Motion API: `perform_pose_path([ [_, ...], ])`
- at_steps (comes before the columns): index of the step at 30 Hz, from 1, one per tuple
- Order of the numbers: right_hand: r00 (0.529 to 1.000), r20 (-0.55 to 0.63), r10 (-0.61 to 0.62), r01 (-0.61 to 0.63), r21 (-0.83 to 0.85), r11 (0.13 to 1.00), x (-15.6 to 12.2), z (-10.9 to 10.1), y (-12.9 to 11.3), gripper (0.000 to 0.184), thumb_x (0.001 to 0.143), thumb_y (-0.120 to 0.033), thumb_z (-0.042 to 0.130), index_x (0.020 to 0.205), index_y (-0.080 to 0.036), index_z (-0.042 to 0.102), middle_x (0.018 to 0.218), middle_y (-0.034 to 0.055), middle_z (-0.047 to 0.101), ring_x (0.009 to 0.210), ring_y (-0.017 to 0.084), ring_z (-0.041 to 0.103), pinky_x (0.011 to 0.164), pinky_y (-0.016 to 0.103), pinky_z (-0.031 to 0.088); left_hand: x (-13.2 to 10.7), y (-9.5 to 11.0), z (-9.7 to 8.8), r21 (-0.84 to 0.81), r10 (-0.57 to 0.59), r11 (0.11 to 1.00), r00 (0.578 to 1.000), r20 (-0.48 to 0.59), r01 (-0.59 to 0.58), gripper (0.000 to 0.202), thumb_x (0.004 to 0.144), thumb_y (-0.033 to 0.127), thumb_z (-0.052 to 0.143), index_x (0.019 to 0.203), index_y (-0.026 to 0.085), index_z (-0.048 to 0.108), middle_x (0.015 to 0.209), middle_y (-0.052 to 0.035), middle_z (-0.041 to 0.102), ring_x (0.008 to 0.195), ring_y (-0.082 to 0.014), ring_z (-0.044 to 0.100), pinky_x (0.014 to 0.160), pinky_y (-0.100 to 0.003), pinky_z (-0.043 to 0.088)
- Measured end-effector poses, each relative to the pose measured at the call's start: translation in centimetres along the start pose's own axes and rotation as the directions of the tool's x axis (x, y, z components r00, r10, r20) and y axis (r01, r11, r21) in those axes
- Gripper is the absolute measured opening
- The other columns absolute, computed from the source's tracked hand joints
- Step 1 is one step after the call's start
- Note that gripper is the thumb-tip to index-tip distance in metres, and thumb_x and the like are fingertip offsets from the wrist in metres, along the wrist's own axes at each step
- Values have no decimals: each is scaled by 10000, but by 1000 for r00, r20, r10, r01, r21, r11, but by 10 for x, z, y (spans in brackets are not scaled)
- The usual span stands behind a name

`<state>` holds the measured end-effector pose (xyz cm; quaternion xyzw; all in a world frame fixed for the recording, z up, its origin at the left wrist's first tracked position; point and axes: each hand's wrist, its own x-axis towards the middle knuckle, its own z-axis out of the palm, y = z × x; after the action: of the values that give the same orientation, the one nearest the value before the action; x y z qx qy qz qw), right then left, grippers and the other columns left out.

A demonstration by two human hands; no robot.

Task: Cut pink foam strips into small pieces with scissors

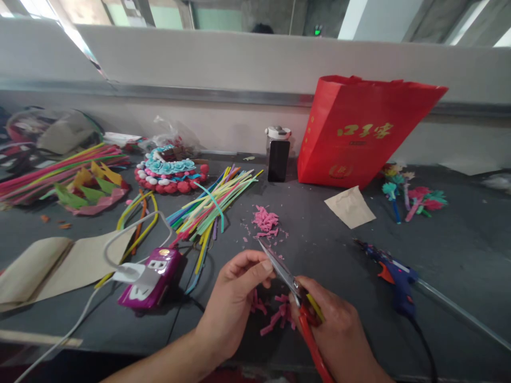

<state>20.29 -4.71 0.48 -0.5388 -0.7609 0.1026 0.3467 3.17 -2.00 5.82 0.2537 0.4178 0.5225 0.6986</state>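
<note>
My right hand point(339, 324) is closed around red-handled scissors point(285, 271), whose metal blades point away to the upper left. Beside the blades, my left hand point(233, 298) pinches with thumb and fingertips; whatever sits in that pinch is hidden or too small to make out. Beyond the scissor tips lies a small heap of cut pink pieces point(265, 219) with tiny crumbs around it. Longer pink scraps point(281, 316) are scattered on the dark tabletop point(223, 340) between my wrists, partly covered by both hands.
A purple power socket point(154, 279) with a white plug and cable is at left, near colourful craft stems point(215, 205) and an open notebook point(64, 266). A glue gun point(395, 282) lies right. Behind stand a phone point(278, 160), a bottle point(275, 133) and a red bag point(355, 154).
</note>
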Motion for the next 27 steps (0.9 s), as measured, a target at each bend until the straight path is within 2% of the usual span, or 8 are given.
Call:
perform_pose_path([
  [3,1000,-8,24,-25,-15,1000,0,0,1,168,853,-193,523,1000,-240,590,675,-50,660,574,135,661,550,223,487,1,-1,-1,3,5,1000,1000,7,-5,96,738,231,761,755,167,690,663,13,609,611,-91,520,626,-206,425],
  [6,999,0,40,-40,-49,998,0,-2,1,173,861,-218,529,1023,-250,578,755,-30,684,636,153,679,582,245,502,1,-1,-1,-10,9,1000,1000,9,-9,97,741,227,759,742,171,680,654,18,604,609,-89,519,629,-203,420],
  [13,1000,-6,-4,4,-44,999,0,-2,0,229,857,-184,524,1076,-231,571,875,18,709,744,170,693,665,263,526,0,-2,0,-39,10,999,999,34,-8,91,758,196,743,720,174,664,657,27,602,611,-81,514,649,-198,416],
  [19,999,28,21,-21,19,1000,-1,-1,-1,180,874,-182,499,1013,-219,605,688,-25,673,587,135,658,569,215,497,0,-1,0,-27,-11,1000,1000,29,11,97,761,222,743,744,169,664,661,19,598,620,-86,515,649,-205,418],
  [27,998,31,54,-55,30,998,-2,-2,2,139,874,-234,529,974,-228,625,668,-45,673,543,118,643,548,197,473,-1,0,0,11,9,1000,1000,25,-9,88,757,223,733,748,165,668,662,16,589,619,-89,500,633,-199,410],
])
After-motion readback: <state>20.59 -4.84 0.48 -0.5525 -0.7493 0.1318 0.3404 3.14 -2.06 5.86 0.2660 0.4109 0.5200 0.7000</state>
